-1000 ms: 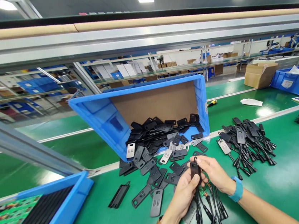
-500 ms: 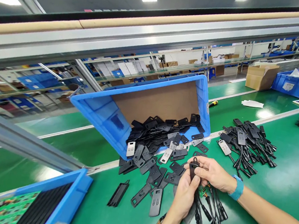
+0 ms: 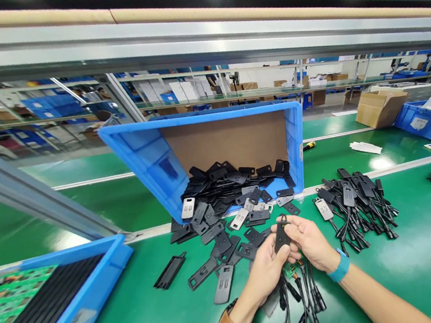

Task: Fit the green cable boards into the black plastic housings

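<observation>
Both hands grip one small black plastic case (image 3: 282,235) with a loop at its top. My left hand (image 3: 266,271) holds it from below, its thumb on the lower face. My right hand (image 3: 309,240) pinches its upper right edge. Below the hands lie black cables with connectors (image 3: 310,302) and a small green circuit board (image 3: 289,270) with coloured wires. Whether any cable joins the held case is hidden by the fingers. Loose black cover plates (image 3: 224,284) lie scattered to the left of my hands, and an open case shell (image 3: 170,271) lies farther left.
A tipped blue bin (image 3: 203,129) spills black parts onto the green bench (image 3: 152,310). To the right is a pile of cased cables (image 3: 351,198). A blue tray (image 3: 111,274) with green boards stands at lower left. Behind are a cardboard box (image 3: 379,108) and white glove (image 3: 365,147).
The black case has turned so that its broad face now shows more fully. My right fingers have shifted to its edge, and my left thumb sits lower. The view has tilted slightly.
</observation>
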The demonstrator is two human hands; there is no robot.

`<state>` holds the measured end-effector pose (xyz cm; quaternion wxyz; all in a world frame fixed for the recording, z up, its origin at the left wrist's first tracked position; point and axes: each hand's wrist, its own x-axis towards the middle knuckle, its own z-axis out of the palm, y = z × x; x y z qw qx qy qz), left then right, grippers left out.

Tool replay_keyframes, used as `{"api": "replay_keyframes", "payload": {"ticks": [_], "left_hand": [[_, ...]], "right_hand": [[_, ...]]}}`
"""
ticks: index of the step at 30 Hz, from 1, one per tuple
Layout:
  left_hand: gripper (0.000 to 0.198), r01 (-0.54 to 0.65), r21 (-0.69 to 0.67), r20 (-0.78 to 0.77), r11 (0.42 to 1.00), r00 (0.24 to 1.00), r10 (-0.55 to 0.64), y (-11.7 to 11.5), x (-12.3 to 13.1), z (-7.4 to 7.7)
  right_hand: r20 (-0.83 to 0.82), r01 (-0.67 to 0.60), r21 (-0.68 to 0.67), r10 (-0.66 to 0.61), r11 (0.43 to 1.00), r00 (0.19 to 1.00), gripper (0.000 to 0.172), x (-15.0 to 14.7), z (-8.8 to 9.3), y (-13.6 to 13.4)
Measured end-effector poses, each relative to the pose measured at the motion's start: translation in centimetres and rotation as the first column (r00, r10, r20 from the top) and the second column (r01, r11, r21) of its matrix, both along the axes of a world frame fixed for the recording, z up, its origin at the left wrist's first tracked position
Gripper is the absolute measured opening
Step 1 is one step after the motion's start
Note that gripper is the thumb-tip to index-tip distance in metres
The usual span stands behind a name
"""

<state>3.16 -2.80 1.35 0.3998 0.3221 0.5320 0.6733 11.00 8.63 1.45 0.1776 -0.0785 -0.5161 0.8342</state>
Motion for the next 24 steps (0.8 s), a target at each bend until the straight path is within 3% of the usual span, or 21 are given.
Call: {"api": "replay_keyframes", "payload": {"ticks": [9, 18, 20, 24], "left_hand": [[0.047, -0.009, 0.024, 0.059, 1.000, 0.998, 0.008, 0.3, -0.6, -1.3], [0.041, -0.125, 0.048, -0.043, 0.991, 0.991, 0.127, 0.4, -0.3, -1.8], [0.041, -0.085, 0.039, 0.015, 0.996, 0.996, 0.084, 0.4, -0.4, -1.6], [0.037, 0.091, 0.050, 0.291, 0.995, 0.951, -0.102, 0.0, -0.7, -0.9]], "right_hand": [[0.032, -0.123, 0.070, 0.121, 0.990, 0.992, 0.049, -0.2, -0.5, 0.5], [0.026, -0.014, 0.107, 0.011, 0.994, 1.000, 0.044, -0.4, -1.1, -0.2], [0.032, -0.040, 0.087, 0.038, 0.995, 0.999, 0.046, -0.4, -1.0, -0.2], [0.055, -0.082, -0.006, 0.082, 0.997, 0.995, 0.048, -0.4, -0.6, 0.0]]}}
